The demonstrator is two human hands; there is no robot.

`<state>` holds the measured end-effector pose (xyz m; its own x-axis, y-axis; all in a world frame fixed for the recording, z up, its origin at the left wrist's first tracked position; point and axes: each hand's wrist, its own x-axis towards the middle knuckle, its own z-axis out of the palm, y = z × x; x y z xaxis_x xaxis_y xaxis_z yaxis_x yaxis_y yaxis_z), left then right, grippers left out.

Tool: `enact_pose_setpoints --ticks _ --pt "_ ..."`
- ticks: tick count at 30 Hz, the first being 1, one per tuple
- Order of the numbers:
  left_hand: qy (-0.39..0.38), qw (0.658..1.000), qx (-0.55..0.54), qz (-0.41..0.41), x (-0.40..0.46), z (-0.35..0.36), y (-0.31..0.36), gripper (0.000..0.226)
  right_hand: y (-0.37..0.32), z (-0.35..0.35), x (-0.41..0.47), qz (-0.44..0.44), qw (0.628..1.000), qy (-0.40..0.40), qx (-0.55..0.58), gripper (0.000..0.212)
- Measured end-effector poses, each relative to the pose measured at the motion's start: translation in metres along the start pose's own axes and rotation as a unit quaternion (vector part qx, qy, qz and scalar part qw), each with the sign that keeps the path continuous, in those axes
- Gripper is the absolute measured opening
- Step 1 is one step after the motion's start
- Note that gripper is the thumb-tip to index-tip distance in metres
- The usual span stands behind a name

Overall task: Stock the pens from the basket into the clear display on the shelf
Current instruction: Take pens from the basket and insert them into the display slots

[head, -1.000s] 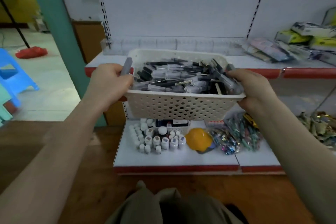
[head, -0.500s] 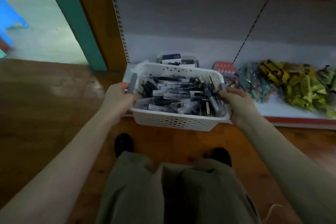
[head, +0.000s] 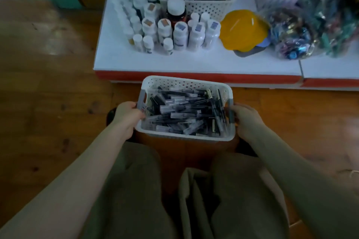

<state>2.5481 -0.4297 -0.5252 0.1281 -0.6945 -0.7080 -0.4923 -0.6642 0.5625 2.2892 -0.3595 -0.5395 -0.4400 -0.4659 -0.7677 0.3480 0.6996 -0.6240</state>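
Note:
A white perforated basket (head: 186, 83) full of black and clear pens (head: 186, 112) sits low over the wooden floor, just in front of the bottom shelf and between my knees. My left hand (head: 126, 115) grips its left grey handle. My right hand (head: 246, 118) grips the right grey handle. The clear display is out of view.
The bottom shelf (head: 194, 64) has a red front edge. On it stand several white bottles (head: 165, 31), a second white basket (head: 209, 6) of boxes, a yellow object (head: 243, 31) and bags of small coloured items (head: 291, 35). Wooden floor (head: 48, 83) stretches to the left.
I have lowered the basket from the upper shelf level down to the floor in front of the bottom shelf. Both hands kept hold of the handles, and the view tilted downward.

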Motion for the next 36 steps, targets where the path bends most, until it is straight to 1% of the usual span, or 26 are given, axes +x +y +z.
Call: enact_pose_setpoints --ticks 2,5,7,11,15,23,26,31,32,33,34,35,36 --pt "-0.005 0.999 0.008 -0.032 0.022 0.011 -0.009 0.035 0.011 0.006 0.020 0.025 1.000 0.003 -0.015 0.033" --pt "-0.013 0.998 0.005 -0.065 0.049 0.024 -0.022 0.031 0.026 0.013 0.048 0.062 0.998 0.026 0.002 0.036" --pt "-0.013 0.997 0.009 -0.077 0.064 0.032 -0.029 0.032 0.034 0.017 0.062 0.079 0.996 0.031 0.003 0.035" --pt "-0.017 0.996 0.010 -0.087 0.088 0.043 -0.039 0.026 0.041 0.024 0.084 0.087 0.996 0.036 -0.008 0.030" --pt "-0.018 0.996 0.004 -0.084 0.102 0.049 -0.047 0.019 0.045 0.029 0.099 0.090 0.995 0.036 -0.017 0.030" --pt "0.004 0.998 0.013 -0.058 0.119 0.057 -0.055 0.031 0.045 0.038 0.112 0.077 0.996 0.026 -0.039 0.033" --pt "0.001 0.999 0.023 -0.043 0.122 0.059 -0.057 0.020 0.046 0.039 0.113 0.065 0.997 0.023 -0.035 0.034" --pt "-0.002 0.999 0.051 -0.020 0.120 0.061 -0.055 0.021 0.045 0.039 0.112 0.055 0.998 0.014 -0.024 0.035" --pt "0.000 0.997 0.075 -0.005 0.117 0.061 -0.052 0.024 0.045 0.039 0.111 0.049 0.998 0.012 -0.030 0.036" --pt "0.010 0.992 0.125 0.024 0.113 0.063 -0.049 0.028 0.044 0.039 0.109 0.028 0.998 0.013 -0.060 0.036" --pt "0.029 0.979 0.191 0.072 0.108 0.064 -0.045 0.033 0.042 0.039 0.107 -0.013 0.992 0.016 -0.122 0.036" --pt "0.054 0.957 0.249 0.138 0.103 0.067 -0.041 0.038 0.039 0.040 0.103 -0.070 0.976 0.024 -0.203 0.035" --pt "0.074 0.932 0.284 0.214 0.098 0.070 -0.034 0.042 0.037 0.042 0.099 -0.137 0.950 0.035 -0.278 0.034"
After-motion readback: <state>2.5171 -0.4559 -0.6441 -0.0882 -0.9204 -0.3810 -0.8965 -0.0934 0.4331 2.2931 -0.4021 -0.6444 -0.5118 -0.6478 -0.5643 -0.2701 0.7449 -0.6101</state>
